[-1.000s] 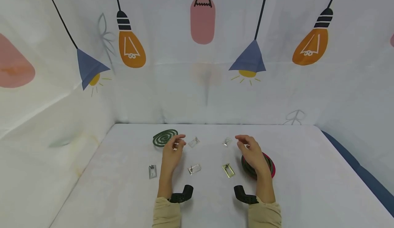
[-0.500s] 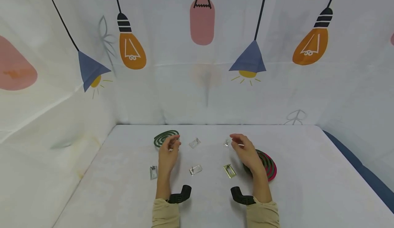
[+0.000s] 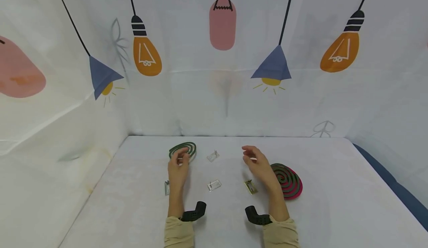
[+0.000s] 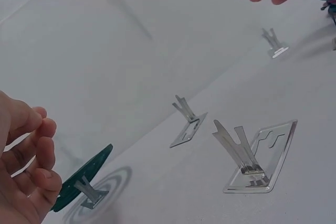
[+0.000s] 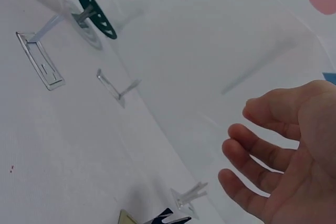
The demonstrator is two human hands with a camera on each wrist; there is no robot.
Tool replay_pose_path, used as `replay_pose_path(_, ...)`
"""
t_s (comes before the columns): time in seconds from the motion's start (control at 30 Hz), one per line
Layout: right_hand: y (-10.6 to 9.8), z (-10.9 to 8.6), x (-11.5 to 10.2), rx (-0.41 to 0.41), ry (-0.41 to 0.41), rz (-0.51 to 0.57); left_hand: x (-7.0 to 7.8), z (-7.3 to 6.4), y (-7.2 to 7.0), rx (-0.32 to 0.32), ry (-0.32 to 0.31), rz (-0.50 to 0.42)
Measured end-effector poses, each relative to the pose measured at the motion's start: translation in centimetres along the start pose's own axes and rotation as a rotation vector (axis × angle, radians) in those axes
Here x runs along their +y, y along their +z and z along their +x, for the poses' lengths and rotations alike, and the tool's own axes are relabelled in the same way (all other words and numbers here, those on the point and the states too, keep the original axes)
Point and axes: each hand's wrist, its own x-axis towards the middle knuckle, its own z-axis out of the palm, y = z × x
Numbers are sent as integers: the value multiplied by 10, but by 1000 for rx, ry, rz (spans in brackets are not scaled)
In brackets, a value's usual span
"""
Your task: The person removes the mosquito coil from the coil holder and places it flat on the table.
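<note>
My left hand (image 3: 178,168) hovers by the green mosquito coil (image 3: 182,144), overlapping its near part in the head view. Its fingers curl loosely with nothing in them. In the left wrist view that coil (image 4: 86,174) sits raised on a metal stand (image 4: 93,198). My right hand (image 3: 260,166) is also loosely curled and holds nothing, left of the stacked green and red mosquito coils (image 3: 290,183). A gold stand (image 3: 250,187) lies below that hand. Two silver stands (image 3: 213,156) lie between the hands. Another silver stand (image 5: 186,200) is hidden behind my right hand in the head view.
A further silver stand (image 3: 167,187) lies left of my left forearm, partly covered by it. The white table (image 3: 334,203) ends at a white cloth wall (image 3: 200,103) printed with lamps. Black wrist-camera mounts (image 3: 195,211) project inward from both wrists.
Both hands have drifted left, the right one farther. More of the stacked coils now shows beside the right forearm, and the right hand has come to cover the far right silver stand.
</note>
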Motion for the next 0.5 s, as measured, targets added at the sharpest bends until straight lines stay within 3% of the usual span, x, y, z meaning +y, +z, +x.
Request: replay_pose_path(0.5,35,8,-15,-94,-48,64,-7,1,2,271,-35,-26)
